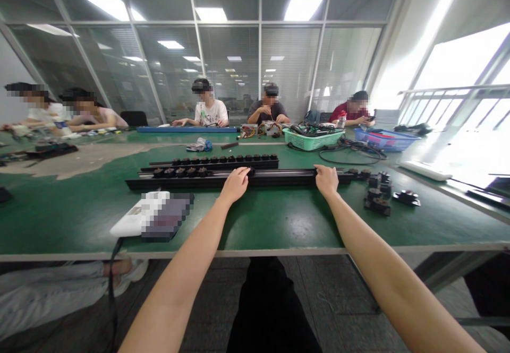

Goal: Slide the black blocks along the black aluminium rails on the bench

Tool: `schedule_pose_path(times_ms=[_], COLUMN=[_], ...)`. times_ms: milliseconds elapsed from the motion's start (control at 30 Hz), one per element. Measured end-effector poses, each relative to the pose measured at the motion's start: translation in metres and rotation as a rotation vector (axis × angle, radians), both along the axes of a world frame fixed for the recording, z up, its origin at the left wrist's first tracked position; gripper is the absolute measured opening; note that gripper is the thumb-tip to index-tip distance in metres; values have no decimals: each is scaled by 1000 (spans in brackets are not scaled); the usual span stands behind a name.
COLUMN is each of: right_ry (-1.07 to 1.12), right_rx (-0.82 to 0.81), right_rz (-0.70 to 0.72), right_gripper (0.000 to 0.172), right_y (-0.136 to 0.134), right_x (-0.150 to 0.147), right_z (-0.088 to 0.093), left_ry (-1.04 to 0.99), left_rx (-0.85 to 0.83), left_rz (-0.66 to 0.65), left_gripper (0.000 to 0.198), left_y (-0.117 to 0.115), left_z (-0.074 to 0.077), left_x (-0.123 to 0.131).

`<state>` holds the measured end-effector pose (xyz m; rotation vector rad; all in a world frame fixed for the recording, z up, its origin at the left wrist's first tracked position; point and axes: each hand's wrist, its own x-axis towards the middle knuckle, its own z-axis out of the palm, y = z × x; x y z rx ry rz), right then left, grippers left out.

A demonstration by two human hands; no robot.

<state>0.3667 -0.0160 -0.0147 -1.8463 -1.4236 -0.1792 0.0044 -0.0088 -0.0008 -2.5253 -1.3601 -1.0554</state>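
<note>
A long black rail (279,179) with a metal strip along its top lies crosswise on the green table. Several small round black parts (180,172) sit in a row on its left stretch. My left hand (236,185) is closed at the rail's middle, its fingertips against a small black block (251,172) on the strip. Further right, my right hand (327,180) has its fingers bent over the same rail; part of its grip is hidden. Behind lies a second black rail (215,165) carrying a row of similar parts.
Loose black parts (376,194) cluster beyond the rail's right end. A white-and-dark item (137,217) lies front left. Across the table stand a green basket (314,139) with cables and a blue basket (384,139). Several people sit along the far side and left.
</note>
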Motion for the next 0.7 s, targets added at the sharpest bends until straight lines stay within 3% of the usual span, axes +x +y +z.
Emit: schedule_pose_path(times_ms=[700], right_ry=[-3], right_rx=[9], right_rz=[-13], right_gripper=[52], right_y=[3], right_x=[7], right_z=[-3], left_ry=[6], left_rx=[3], left_rz=[-4], left_gripper=[45], left_y=[-1], left_z=[1], left_x=[0])
